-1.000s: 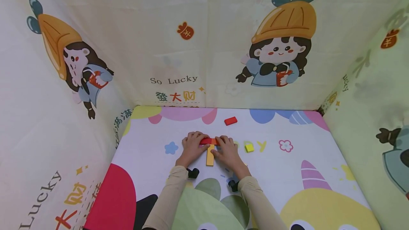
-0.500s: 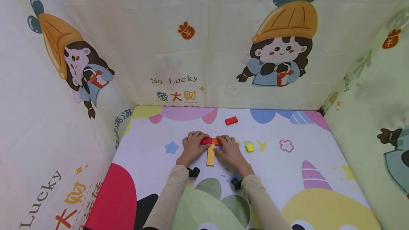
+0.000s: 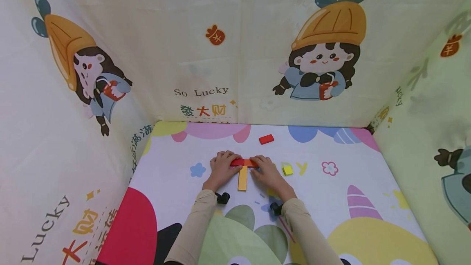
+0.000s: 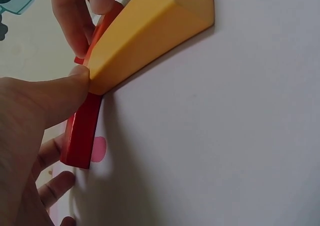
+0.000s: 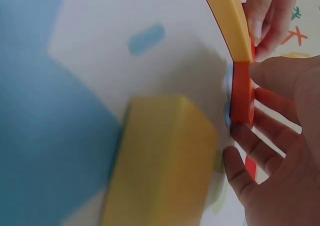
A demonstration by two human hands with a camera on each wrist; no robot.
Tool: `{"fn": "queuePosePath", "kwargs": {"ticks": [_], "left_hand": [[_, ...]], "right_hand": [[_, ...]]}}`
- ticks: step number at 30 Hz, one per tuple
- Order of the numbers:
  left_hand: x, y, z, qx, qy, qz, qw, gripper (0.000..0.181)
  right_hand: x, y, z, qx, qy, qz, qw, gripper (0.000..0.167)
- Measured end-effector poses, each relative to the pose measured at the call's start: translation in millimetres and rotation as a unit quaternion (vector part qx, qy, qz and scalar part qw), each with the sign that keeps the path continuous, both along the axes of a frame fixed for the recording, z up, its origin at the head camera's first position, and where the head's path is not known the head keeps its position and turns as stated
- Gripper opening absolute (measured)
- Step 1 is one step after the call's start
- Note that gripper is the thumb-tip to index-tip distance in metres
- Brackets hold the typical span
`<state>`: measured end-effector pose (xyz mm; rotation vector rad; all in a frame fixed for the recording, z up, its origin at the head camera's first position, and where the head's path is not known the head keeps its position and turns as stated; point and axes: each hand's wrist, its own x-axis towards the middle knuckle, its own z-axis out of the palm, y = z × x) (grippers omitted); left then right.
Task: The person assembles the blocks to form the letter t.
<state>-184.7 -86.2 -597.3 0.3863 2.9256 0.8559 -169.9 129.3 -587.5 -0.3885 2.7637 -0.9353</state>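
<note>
A red block [image 3: 237, 162] and an orange-red block [image 3: 250, 162] lie end to end in a row. From their junction a yellow-orange block [image 3: 242, 179] runs toward the person, forming a T. My left hand [image 3: 222, 170] pinches the red block [image 4: 82, 136], thumb on the near side by the yellow-orange block [image 4: 145, 30] and fingers behind. The right hand [image 3: 268, 175] grips the orange-red block [image 5: 242, 93] at its right part, its thumb against the near side and fingers behind and at the end.
Another red block [image 3: 266, 139] lies farther back. A small yellow block [image 3: 287, 170] sits right of the right hand. In the right wrist view a blurred yellow block [image 5: 160, 161] stands close to the camera. Printed cloth walls [image 3: 239, 52] enclose the table.
My right hand has slid a little to the right, uncovering more of the orange-red block. The left hand and the yellow-orange block have hardly moved.
</note>
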Motion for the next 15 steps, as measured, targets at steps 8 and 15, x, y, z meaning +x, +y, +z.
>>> {"fn": "queuePosePath", "kwargs": {"ticks": [8,15], "left_hand": [[-1.5,-0.9,-3.7,0.0,-0.003,0.004,1.0,0.038],[-0.5,0.0,-3.9,0.012,-0.006,0.01,0.9999,0.044]], "right_hand": [[-11.0,10.2,7.9,-0.018,-0.031,0.009,0.9993,0.047],[-28.5,20.2,15.4,-0.038,0.004,-0.042,0.9984,0.037]]}}
